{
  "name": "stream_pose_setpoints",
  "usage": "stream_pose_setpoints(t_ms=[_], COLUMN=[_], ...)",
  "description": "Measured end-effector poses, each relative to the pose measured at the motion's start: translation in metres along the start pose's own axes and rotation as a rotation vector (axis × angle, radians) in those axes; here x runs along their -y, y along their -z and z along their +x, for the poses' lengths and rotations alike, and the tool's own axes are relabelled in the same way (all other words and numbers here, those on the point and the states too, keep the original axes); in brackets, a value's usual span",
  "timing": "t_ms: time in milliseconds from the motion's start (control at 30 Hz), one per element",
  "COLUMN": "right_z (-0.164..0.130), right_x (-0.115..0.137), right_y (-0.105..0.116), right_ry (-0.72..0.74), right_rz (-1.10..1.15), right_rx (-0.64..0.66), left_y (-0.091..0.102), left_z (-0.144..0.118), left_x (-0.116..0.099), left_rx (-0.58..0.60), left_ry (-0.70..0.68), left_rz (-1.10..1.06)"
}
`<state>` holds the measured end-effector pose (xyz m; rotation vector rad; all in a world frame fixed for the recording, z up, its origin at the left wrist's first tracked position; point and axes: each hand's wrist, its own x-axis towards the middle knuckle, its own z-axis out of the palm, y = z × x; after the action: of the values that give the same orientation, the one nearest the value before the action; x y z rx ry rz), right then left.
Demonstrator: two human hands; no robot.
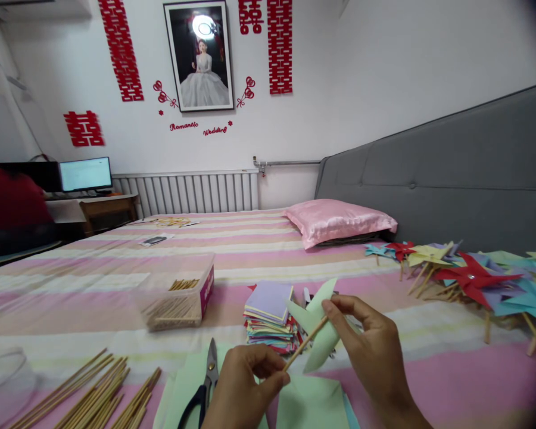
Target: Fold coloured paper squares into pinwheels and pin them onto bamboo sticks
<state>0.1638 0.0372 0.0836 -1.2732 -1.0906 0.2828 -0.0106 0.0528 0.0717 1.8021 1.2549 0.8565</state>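
Between my two hands is a pale green paper pinwheel (324, 344) on a thin wooden stick (307, 341). My left hand (250, 381) pinches the lower end of the stick between thumb and fingers. My right hand (368, 339) grips the pinwheel's paper near its centre, where the stick meets it. Just behind them stands a stack of coloured paper squares (268, 313). Below lie pale green paper sheets (312, 402). A pair of scissors (211, 369) with dark handles rests beside my left hand, which partly covers them.
Several bundles of wooden sticks (98, 393) lie at front left, near a clear plastic box (178, 298) holding shorter sticks. Finished pinwheels (473, 277) crowd the right side. A pink pillow (335, 220) is farther back. At far left sits a person in red (13, 199).
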Motion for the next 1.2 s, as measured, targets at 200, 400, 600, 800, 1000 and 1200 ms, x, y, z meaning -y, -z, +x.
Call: stream_pose_setpoints(t_ms=[200,400,600,800,1000,1200], right_z=[0.0023,0.0032,0.0029,0.0029,0.0025,0.0023], right_x=[-0.0029,-0.0028,-0.0014,-0.0042,-0.0052,-0.0042], right_y=[0.0013,0.0009,0.0007,-0.0006,-0.0011,-0.0009], right_ry=[-0.051,-0.097,-0.114,-0.132,-0.125,-0.093], right_rz=[0.124,0.239,0.285,0.265,0.250,0.243], right_rx=[0.038,0.068,0.067,0.064,0.058,0.034], left_y=[-0.0001,0.0011,0.0013,0.0013,0.0015,0.0012], left_z=[-0.0011,-0.0010,-0.0001,-0.0004,-0.0006,-0.0005], left_x=[0.0013,0.0020,0.0056,0.0060,0.0073,0.0077], left_rx=[-0.013,-0.009,0.004,0.012,-0.004,0.009], left_ry=[0.000,0.007,-0.005,-0.001,0.008,0.011], left_rz=[-0.019,-0.032,-0.053,-0.076,-0.099,-0.111])
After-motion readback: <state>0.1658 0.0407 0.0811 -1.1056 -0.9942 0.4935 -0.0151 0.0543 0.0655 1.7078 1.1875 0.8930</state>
